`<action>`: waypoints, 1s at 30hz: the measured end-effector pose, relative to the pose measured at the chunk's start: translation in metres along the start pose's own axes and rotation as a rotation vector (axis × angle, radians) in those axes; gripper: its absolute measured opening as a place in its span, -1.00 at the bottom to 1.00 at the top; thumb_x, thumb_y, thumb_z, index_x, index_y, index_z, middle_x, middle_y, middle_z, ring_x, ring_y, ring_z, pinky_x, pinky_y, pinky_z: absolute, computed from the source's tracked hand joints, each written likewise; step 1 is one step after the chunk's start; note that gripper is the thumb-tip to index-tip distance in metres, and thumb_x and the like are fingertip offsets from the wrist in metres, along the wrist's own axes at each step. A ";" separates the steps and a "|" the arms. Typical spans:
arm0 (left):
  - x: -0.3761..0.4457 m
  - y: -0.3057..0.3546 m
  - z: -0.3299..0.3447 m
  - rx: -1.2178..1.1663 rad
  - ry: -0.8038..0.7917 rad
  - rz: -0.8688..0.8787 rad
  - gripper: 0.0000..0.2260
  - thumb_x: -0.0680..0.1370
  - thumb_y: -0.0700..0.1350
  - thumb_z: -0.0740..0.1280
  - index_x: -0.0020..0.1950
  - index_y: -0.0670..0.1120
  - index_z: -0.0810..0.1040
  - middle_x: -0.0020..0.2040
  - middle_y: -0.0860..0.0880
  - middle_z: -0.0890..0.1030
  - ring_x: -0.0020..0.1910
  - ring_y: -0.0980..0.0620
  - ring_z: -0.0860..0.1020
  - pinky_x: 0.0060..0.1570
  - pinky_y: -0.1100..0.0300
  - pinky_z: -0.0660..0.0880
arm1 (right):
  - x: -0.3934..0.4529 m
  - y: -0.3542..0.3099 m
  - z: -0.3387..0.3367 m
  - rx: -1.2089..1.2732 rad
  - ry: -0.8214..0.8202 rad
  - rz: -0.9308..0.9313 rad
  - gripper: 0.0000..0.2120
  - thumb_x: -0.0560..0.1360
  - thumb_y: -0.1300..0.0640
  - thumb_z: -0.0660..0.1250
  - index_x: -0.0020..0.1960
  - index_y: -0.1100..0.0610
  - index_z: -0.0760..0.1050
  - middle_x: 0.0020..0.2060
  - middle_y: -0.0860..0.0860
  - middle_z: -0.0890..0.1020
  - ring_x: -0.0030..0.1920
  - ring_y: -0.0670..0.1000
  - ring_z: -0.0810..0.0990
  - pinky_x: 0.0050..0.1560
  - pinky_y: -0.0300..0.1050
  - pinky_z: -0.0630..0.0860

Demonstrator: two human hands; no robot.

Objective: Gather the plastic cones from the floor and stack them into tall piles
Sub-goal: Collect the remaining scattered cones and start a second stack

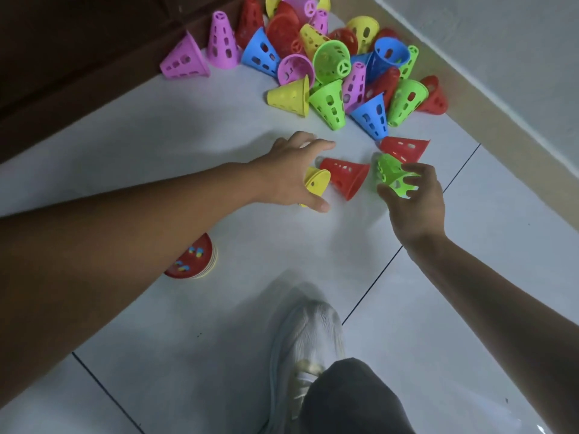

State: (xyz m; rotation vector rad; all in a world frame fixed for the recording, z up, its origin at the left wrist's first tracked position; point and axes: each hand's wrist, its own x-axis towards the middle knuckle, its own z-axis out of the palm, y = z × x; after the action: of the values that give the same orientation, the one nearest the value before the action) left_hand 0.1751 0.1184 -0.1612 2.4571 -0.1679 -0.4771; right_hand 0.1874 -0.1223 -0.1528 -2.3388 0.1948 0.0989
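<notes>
In the middle of the frame the person's left hand (293, 173) is gripping a yellow cone (317, 182), with the fingers curled over it and the thumb under its rim. Just to the right of it a red cone (346, 174) is lying on its side on the white tiled floor (470, 245), touching or almost touching the yellow one. The right hand (416, 205) is holding a green cone (393, 175) by its wide rim with curled fingertips; this cone is a little blurred. Just above it another red cone (404, 148) is lying on its side. In the upper middle of the frame a loose pile of cones (332, 61) in pink, blue, yellow, green and red is lying near the corner of the wall (501, 42). At the lower left, partly behind the left forearm, a stack of cones (195, 261) with a red one outside is lying on the floor. At the bottom middle a light shoe (308, 339) and a dark trouser leg (351, 399) are showing.
</notes>
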 end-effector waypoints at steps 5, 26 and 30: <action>0.019 -0.011 0.009 0.087 -0.094 0.033 0.07 0.23 0.29 0.60 0.61 0.16 0.12 0.50 -0.08 0.28 0.49 -0.15 0.26 0.50 -0.02 0.23 | 0.011 -0.006 0.007 -0.031 -0.179 0.050 -0.50 0.52 -0.13 0.43 0.41 -0.12 0.40 0.21 -0.03 0.53 0.16 0.04 0.56 -0.10 -0.14 0.53; -0.040 -0.034 -0.026 0.346 -0.180 0.125 -0.28 0.34 0.28 0.40 0.44 0.08 0.31 0.17 -0.05 0.54 0.17 -0.13 0.44 0.25 -0.03 0.42 | -0.020 -0.026 0.044 -0.288 -0.319 -0.181 -0.44 0.57 -0.21 0.31 0.37 0.12 0.25 0.21 0.12 0.54 0.06 0.12 0.50 0.01 -0.07 0.39; -0.076 -0.036 -0.053 0.385 -0.153 0.165 -0.33 0.37 0.22 0.48 0.41 0.13 0.34 0.12 0.03 0.52 0.17 -0.06 0.38 0.17 0.00 0.45 | -0.018 -0.029 0.046 -0.386 -0.375 -0.228 -0.42 0.55 -0.25 0.29 0.36 0.13 0.29 0.25 0.16 0.52 0.18 0.19 0.52 0.04 -0.06 0.38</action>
State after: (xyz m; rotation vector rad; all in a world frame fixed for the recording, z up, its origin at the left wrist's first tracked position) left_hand 0.1243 0.1944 -0.1213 2.7459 -0.5685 -0.6056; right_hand 0.1744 -0.0675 -0.1621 -2.6492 -0.3021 0.4950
